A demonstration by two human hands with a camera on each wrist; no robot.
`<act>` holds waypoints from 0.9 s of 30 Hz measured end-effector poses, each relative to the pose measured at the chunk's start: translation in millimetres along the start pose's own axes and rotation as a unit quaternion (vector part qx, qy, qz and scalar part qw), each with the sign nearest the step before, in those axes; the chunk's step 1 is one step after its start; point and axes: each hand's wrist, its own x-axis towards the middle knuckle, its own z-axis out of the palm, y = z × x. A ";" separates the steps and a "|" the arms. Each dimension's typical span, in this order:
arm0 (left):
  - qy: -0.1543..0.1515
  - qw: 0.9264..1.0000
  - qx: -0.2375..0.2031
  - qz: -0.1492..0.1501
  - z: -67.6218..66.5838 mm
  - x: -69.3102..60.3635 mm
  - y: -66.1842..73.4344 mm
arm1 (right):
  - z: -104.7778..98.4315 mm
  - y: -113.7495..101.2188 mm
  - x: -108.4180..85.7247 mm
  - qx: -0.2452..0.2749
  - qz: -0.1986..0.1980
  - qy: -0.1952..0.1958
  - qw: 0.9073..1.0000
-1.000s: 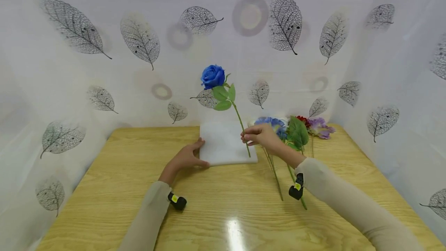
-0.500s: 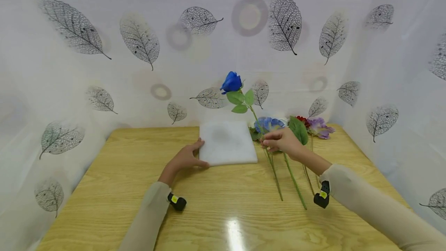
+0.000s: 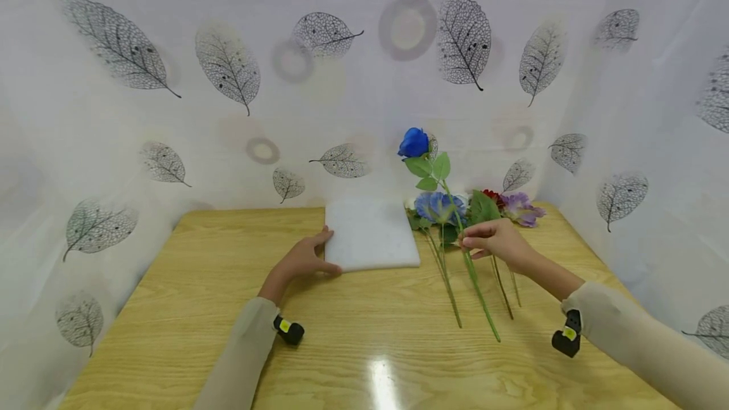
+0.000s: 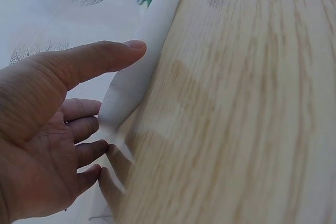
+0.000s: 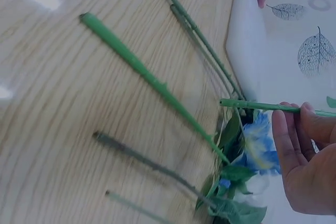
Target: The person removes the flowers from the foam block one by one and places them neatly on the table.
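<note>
A white foam block [image 3: 371, 233] lies flat on the wooden table. At its near left corner rests my left hand [image 3: 300, 259]; in the left wrist view the straight thumb [image 4: 105, 61] lies along the front edge and the relaxed fingers touch the side. My right hand [image 3: 497, 244] pinches the stem of a blue rose [image 3: 414, 143] between thumb and fingers. The rose is raised, leaning left, its green leaves just below the bloom. In the right wrist view the cut stem end [image 5: 252, 104] sticks out past the fingertips, above the lying flowers.
Right of the block lie several artificial flowers: a light blue one [image 3: 435, 206], a red one [image 3: 491, 195] and a purple one [image 3: 523, 209]. Their stems [image 3: 478, 290] point toward the table's front. A leaf-printed curtain [image 3: 342, 81] hangs behind and at both sides.
My right hand has carried the blue rose rightward, from above the foam block to above the lying flowers, with the bloom sinking a little. My left hand stays at the block.
</note>
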 end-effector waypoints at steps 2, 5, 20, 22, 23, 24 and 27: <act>0.001 1.000 0.001 -0.001 0.3 0.2 -0.4 | -5.5 2.1 -4.6 -0.007 0.003 0.003 1.000; 0.001 1.000 0.001 -0.003 0.6 0.1 -0.5 | -13.3 5.5 -10.8 -0.016 0.008 0.009 1.000; 0.002 1.000 0.003 -0.002 0.7 -0.7 -0.9 | -38.5 23.7 -32.0 -0.046 0.047 0.029 0.997; 0.001 1.000 0.005 -0.001 0.6 -0.6 -0.8 | -40.7 24.9 -34.1 -0.051 0.056 0.031 0.997; 0.001 1.000 0.004 -0.001 0.5 -0.6 -0.8 | -41.7 25.6 -35.1 -0.052 0.060 0.032 0.996; 0.001 1.000 0.004 -0.001 0.4 -0.6 -0.6 | -42.6 26.2 -36.1 -0.051 0.066 0.034 0.996; -0.001 1.000 0.006 -0.003 0.3 -0.6 -0.4 | -45.9 28.7 -39.1 -0.055 0.076 0.037 0.995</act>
